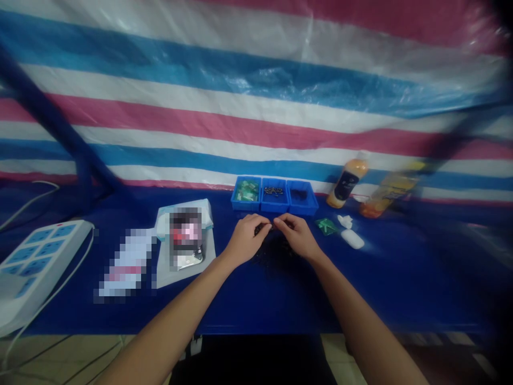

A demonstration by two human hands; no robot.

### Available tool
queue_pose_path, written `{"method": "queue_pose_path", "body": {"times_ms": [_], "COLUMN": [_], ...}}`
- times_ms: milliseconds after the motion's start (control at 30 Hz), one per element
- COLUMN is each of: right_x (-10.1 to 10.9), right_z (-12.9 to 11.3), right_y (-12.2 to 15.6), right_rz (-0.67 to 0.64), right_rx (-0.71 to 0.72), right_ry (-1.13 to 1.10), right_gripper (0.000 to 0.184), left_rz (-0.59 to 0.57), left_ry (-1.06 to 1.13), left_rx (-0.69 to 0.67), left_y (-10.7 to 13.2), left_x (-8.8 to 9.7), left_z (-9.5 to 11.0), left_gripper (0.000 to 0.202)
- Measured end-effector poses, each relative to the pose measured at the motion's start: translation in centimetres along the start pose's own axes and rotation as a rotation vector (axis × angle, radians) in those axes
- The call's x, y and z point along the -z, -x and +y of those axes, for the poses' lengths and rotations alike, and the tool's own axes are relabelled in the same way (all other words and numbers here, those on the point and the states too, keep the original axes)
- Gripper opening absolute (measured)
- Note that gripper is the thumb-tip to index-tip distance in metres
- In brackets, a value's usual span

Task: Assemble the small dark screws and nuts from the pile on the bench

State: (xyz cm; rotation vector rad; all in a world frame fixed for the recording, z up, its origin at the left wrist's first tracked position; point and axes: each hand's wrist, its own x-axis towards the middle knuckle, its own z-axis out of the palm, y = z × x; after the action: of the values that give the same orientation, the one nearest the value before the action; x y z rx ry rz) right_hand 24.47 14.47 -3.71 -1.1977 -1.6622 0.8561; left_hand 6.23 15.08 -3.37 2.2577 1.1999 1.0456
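Note:
My left hand and my right hand meet above the blue table, thumbs and fingers pinched together, fingertips almost touching. Whatever small dark thing sits between them is too small to make out. Beneath and between the hands lies a loose pile of tiny black pieces, partly covered by them. Just beyond the hands stand three blue bins side by side. Green pieces lie in the left bin, small metallic-looking parts in the middle bin, and dark bits in the right bin.
Right of my hands lie a green packet, a white crumpled piece and a white rounded case. Two bottles stand behind them. Leftward are a blurred-out packet, a phone and a white power strip with cables.

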Motion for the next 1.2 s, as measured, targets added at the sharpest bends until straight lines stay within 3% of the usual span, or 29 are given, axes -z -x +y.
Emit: {"method": "queue_pose_path", "body": {"times_ms": [200,400,667,967,1067,1200], "right_x": [0.0,0.8,1.6,2.3,2.4,2.6], "right_z": [-0.1,-0.6,1.2,1.4,1.8,1.7], "right_y": [0.0,0.1,-0.8,-1.1,-1.1,-0.5], "right_rz": [-0.056,-0.031,0.204,0.44,0.391,0.135], "right_rx": [-0.04,-0.095,-0.374,-0.274,-0.244,-0.079], "right_ry": [0.022,-0.424,-0.292,-0.458,-0.244,0.357], "right_gripper": [0.041,0.03,0.036,0.043,0.038,0.026], "left_rz": [0.0,0.119,0.159,0.134,0.128,0.105], "left_ry": [0.009,0.079,0.064,0.055,0.043,-0.002], "left_rx": [-0.008,0.051,0.072,0.067,0.067,0.083], "left_y": [0.1,0.1,0.0,0.0,0.0,0.1], "left_x": [0.0,0.4,0.3,0.3,0.2,0.0], "left_z": [0.2,0.3,-0.1,-0.3,-0.3,-0.5], "left_gripper": [0.017,0.026,0.025,0.022,0.021,0.019]}}
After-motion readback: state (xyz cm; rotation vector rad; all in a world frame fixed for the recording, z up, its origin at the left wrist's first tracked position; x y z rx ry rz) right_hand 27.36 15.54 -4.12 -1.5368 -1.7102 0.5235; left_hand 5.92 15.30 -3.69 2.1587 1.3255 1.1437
